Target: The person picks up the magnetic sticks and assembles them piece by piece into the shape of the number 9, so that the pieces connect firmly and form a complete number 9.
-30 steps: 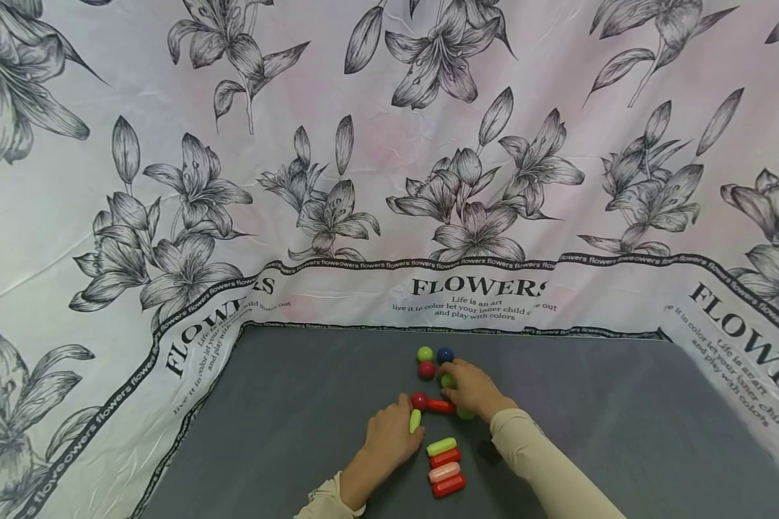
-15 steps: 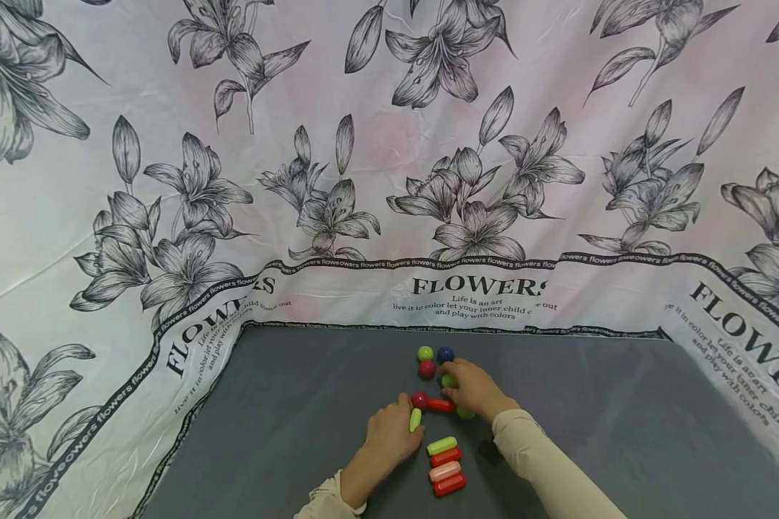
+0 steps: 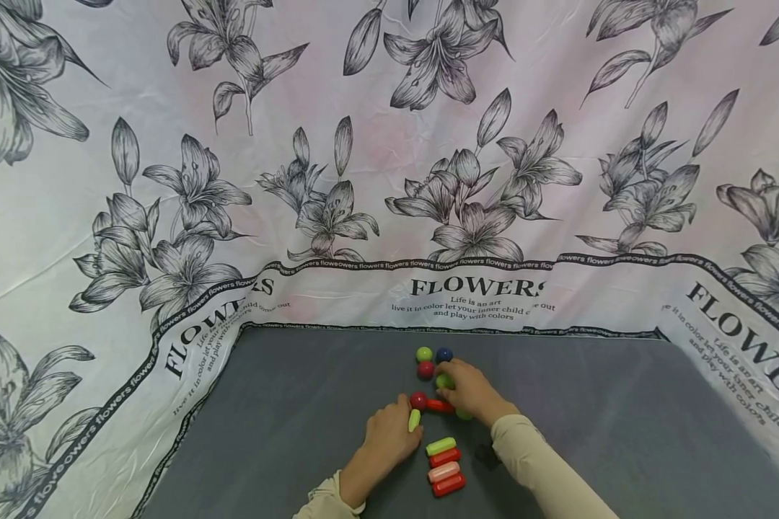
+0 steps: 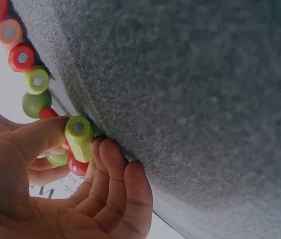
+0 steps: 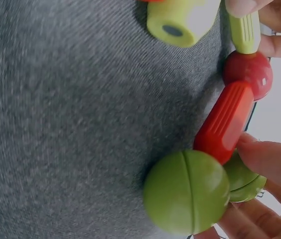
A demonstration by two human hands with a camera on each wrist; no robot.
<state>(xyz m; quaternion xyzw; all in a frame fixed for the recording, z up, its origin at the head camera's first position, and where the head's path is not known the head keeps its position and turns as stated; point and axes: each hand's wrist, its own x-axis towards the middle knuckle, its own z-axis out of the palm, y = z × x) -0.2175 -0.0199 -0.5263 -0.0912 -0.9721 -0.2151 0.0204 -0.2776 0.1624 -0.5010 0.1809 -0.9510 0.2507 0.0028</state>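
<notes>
My left hand [image 3: 388, 434] pinches a yellow-green magnetic rod [image 4: 80, 139] between thumb and fingers. One end of that rod meets a red ball [image 5: 248, 74]. From this ball a red rod [image 5: 225, 122] runs to a green ball [image 5: 186, 191] on the dark cloth. Just beyond, my right hand [image 3: 472, 391] grips a second green ball [image 5: 244, 180] with thumb and fingertips, close beside the red rod's end. The fingers partly cover this ball in the head view.
Nearer the body, several rods lie in a row: a yellow-green rod [image 3: 441, 447], a red rod [image 3: 444, 458], a pink rod [image 3: 444, 473] and another red one. Beyond the right hand sit a light green ball [image 3: 424, 354], a blue ball [image 3: 444, 355] and a red ball [image 3: 425, 370].
</notes>
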